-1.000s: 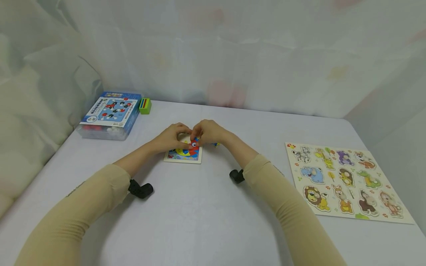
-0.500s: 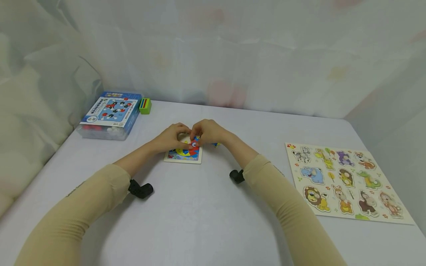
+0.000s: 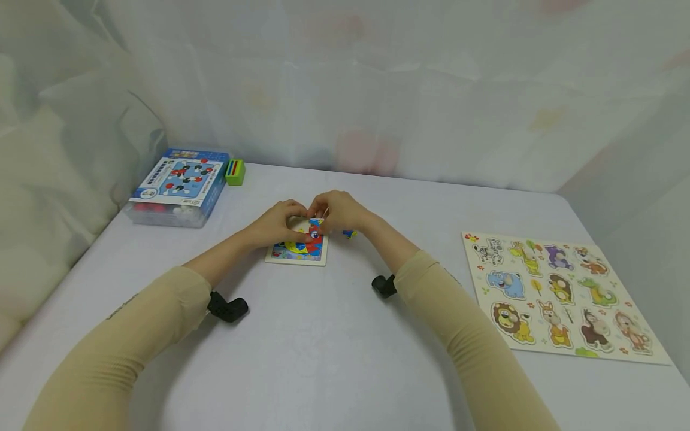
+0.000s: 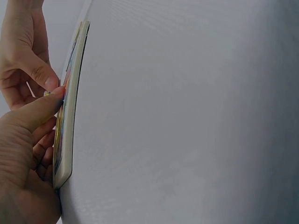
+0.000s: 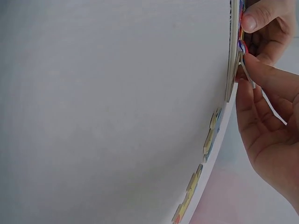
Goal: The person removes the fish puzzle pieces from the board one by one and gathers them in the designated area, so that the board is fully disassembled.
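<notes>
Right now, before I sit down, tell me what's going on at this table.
A person is working on a small tray jigsaw puzzle. The left hand holds its left side, while the right hand pinches a puzzle piece near its far right corner; whether that piece is seated, I can't tell. Loose pieces lie to the right of the puzzle. An animal puzzle board lies farther right, and a boxed molecular model kit sits at the far left.

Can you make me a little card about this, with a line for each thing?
left hand: thumb on the small puzzle
right hand: pinches what looks like a tilted piece, at the puzzle
loose pieces: on the white table, near the puzzle
animal board: lying flat, over to the right
blue box: far left, molecule picture on top
green block: beside the blue box
</notes>
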Demonstrator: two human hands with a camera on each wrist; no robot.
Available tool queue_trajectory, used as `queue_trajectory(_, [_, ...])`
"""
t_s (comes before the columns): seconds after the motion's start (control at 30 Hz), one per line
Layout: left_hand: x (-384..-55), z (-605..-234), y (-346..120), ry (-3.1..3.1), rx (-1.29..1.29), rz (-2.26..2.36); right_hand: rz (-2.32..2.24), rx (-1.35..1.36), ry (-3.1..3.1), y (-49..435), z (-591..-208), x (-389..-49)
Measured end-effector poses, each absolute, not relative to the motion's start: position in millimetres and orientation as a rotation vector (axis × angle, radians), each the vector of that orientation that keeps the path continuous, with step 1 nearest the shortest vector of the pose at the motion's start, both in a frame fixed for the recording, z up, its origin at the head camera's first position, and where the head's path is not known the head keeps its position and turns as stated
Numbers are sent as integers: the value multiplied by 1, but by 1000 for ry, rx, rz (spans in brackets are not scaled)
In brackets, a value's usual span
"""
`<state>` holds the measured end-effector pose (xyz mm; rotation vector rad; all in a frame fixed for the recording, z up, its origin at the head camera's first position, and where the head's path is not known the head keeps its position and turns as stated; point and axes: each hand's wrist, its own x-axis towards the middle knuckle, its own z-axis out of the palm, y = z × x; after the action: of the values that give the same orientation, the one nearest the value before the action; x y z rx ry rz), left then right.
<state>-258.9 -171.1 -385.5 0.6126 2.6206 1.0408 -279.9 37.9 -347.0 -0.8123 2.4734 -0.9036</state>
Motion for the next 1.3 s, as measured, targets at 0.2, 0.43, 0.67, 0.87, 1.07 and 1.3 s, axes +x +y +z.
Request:
queue_trajectory(0.2, [-259, -385, -171, 2619, 606, 1035, -938, -795, 2455, 39, -345, -280])
queue_trajectory(0.43, [-259, -386, -171, 2626, 618, 1021, -991, -793, 2421, 39, -345, -279])
queue_trajectory(0.67, [-258, -386, -171, 2636, 622, 1014, -1007, -802, 2405, 41, -343, -280])
queue_trajectory(0.87, [-259, -387, -170, 2647, 628, 1005, -1008, -761, 2436, 52, -335, -284])
queue_trajectory(1.07, [-258, -387, -170, 2658, 597, 982, -1011, -715, 2469, 71, -327, -287])
queue_trajectory(1.3, [-256, -386, -169, 2648, 576, 985, -1040, -647, 2491, 101, -319, -289])
